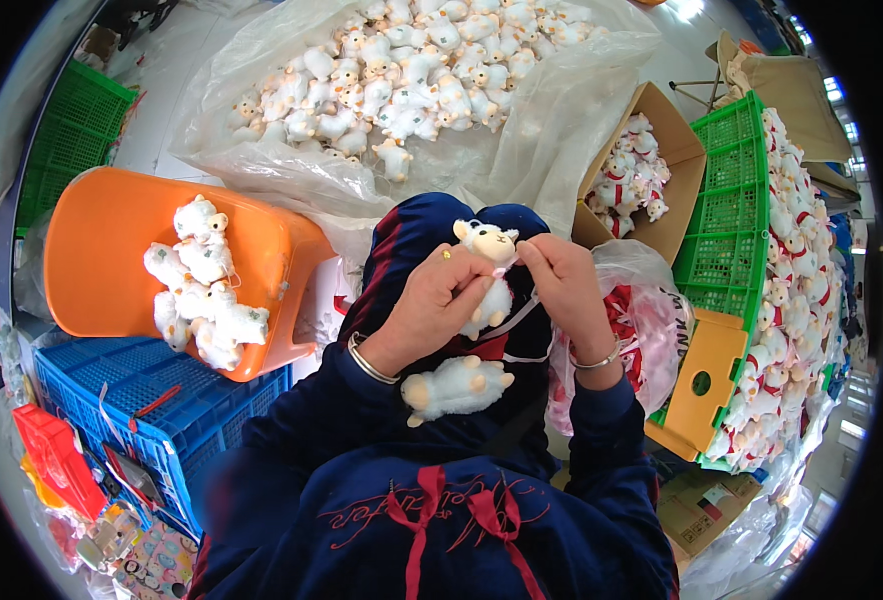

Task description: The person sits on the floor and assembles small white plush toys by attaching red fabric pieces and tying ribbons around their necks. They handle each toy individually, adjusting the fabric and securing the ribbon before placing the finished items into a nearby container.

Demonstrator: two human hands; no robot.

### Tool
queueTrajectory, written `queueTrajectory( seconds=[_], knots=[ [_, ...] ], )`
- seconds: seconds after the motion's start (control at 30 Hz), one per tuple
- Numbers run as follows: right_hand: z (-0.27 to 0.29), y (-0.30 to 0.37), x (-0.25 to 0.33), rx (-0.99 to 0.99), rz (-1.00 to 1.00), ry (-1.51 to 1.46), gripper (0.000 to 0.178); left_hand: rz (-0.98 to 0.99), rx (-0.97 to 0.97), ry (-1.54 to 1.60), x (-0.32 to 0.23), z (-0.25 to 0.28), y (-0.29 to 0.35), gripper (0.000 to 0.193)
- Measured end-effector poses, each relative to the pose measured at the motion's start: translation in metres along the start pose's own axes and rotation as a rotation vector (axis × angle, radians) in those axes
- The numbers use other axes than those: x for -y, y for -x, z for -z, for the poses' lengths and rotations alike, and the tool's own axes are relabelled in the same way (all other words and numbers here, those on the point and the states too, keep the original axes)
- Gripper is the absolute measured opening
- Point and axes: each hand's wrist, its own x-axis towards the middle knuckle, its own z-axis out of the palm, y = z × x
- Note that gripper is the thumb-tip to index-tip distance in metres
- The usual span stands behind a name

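White toy (495,298) clamped in my left hand (430,303), right hand (568,287) pinched together; scarved toys (790,265) frame right look finished, bare heap (402,85) upper centre seems pending.

Plush toy (495,302) in my fingers (467,268): fluffy, matt fabric. Orange chair (92,250): smooth, glossy plastic. Carton (680,150): matt cardboard. My left bangle (368,364): shiny metal.

White plush toy (493,304) partly hidden behind left grip (436,303); anything between fingertips of right grip (565,278) too small to tell.
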Motion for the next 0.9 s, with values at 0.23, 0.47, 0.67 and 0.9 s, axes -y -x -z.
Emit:
queueTrajectory(
  seconds=[0.23, 0.47, 0.67, 0.9],
  knots=[
    [0.024, 0.010, 0.004, 0.105, -0.397, -0.652, 0.048, 0.199, 0.011, 0.112, -0.006, -0.004, 0.002, 0.006],
    [0.036, 0.007, -0.001, 0.159, -0.563, -0.649, 0.049, 0.230, -0.017, 0.123, -0.008, -0.006, 0.002, 0.005],
    [0.031, 0.008, 0.007, 0.265, -0.455, -0.587, 0.025, 0.204, -0.037, 0.135, -0.003, -0.010, 0.004, 0.006],
    [0.005, 0.033, 0.036, 0.501, -0.266, -0.531, 0.021, 0.262, -0.085, 0.201, -0.002, -0.012, 0.002, 0.008]
  ],
)
